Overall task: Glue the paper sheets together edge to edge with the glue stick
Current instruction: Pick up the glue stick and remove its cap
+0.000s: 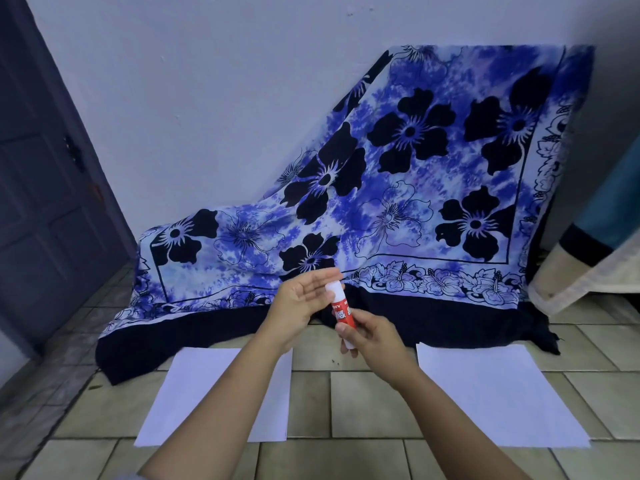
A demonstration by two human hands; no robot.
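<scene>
A red and white glue stick (341,311) is held upright in the air above the tiled floor. My right hand (370,336) grips its lower body. My left hand (304,299) sits at the white cap on top, fingers nearly straight, touching the cap's side. Two white paper sheets lie flat on the floor with a gap between them: the left sheet (194,393), partly hidden by my left forearm, and the right sheet (498,393).
A blue floral cloth (398,202) drapes over something against the white wall and reaches the floor just beyond the sheets. A dark door (41,202) stands at the left. A beige and teal fabric object (595,258) sits at the right edge.
</scene>
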